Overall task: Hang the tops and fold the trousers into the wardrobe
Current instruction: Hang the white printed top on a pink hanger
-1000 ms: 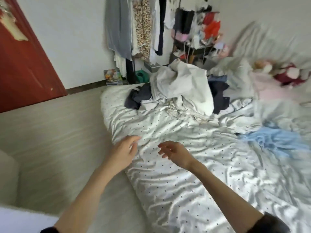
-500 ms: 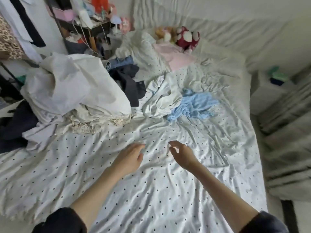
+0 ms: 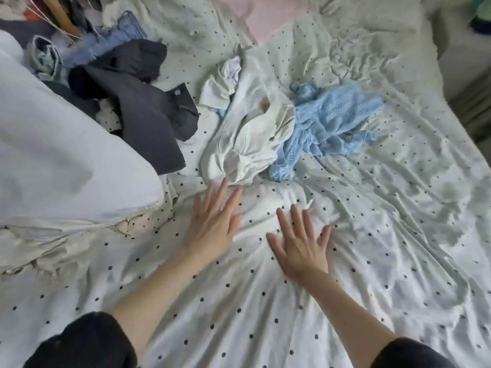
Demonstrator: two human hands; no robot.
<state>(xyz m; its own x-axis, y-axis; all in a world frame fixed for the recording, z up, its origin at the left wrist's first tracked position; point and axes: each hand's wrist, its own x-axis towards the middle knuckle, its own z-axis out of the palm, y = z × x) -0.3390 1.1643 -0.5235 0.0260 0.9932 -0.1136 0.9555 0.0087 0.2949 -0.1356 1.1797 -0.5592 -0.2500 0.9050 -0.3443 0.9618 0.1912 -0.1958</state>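
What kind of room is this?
Most likely a bedroom: a polka-dot bedsheet fills the view, with loose clothes on it, such as a light blue knit top and a dark garment.

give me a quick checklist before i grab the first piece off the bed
1. Left hand free: ok, fingers straight, flat on the dotted sheet, holding nothing.
2. Right hand free: ok, spread flat on the sheet.
3. Nearest garment reachable: ok, the white garment lies just past the left fingertips.
4. That garment lying free: not ok, the light blue knit overlaps its right edge.
5. Top or trousers: cannot tell, it is crumpled.
6. Dark garment separate: ok, a strip of sheet lies between it and the white one.
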